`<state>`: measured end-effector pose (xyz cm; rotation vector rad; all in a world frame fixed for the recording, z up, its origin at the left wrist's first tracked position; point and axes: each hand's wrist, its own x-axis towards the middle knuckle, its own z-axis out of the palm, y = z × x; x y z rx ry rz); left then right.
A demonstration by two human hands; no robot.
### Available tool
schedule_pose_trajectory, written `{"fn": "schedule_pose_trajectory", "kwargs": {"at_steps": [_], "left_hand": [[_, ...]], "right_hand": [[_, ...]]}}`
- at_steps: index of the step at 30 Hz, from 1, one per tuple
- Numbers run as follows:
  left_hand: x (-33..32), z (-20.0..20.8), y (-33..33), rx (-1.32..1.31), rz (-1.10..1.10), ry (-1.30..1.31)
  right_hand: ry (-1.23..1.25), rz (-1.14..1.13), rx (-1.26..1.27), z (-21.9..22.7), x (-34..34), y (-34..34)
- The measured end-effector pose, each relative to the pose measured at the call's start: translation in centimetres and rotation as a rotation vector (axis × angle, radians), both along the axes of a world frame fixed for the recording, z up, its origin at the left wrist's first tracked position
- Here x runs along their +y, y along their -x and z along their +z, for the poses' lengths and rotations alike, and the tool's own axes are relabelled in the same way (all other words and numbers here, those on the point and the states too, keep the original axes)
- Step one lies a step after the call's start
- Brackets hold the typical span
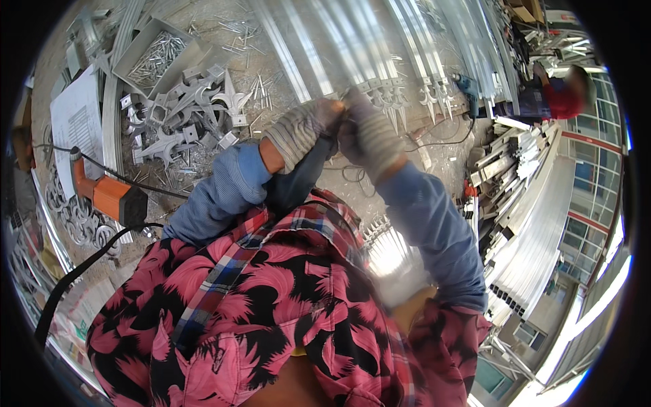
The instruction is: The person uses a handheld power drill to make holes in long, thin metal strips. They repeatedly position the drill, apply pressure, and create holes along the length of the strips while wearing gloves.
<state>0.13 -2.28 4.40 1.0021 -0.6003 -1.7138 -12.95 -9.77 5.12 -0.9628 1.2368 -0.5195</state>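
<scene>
Both hands wear grey striped work gloves and meet in front of me, above the near ends of several long metal bars [317, 64]. My left hand [302, 132] is closed, with its thumb and fingertips pressed together beside the right. My right hand [371, 136] is curled and slightly blurred, its fingers against the left's. Whatever small thing they hold between them is too hidden to name. Just beyond the right hand, spear-shaped metal finials [390, 98] sit at the bar ends. A heap of cast metal finials [183, 122] lies to the left of my left hand.
A metal box [146, 61] of rivets stands at the far left, with loose rivets about it. Nearer are a paper sheet [76, 125] and an orange-black power tool [112, 197] with a cord. A teal drill [468, 91], stacked metal tubes [515, 169] and a person in red [566, 98] are at right.
</scene>
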Motion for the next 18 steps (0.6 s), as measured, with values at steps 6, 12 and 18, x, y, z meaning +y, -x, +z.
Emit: {"fn": "schedule_pose_trajectory", "kwargs": {"at_steps": [6, 12, 18], "left_hand": [[0.2, -1.5, -0.2, -0.503, 0.179, 0.422], [-2.3, -9.7, -1.4, -0.129, -0.07, 0.243], [-1.4, -8.0, -2.0, -0.125, 0.055, 0.144]], "right_hand": [[0.546, 0.103, 0.438, 0.1, 2.0, -1.8], [1.347, 0.343, 0.797, -3.6, -0.4, -2.3], [1.091, 0.563, 0.707, -0.6, -0.7, -3.1]]}}
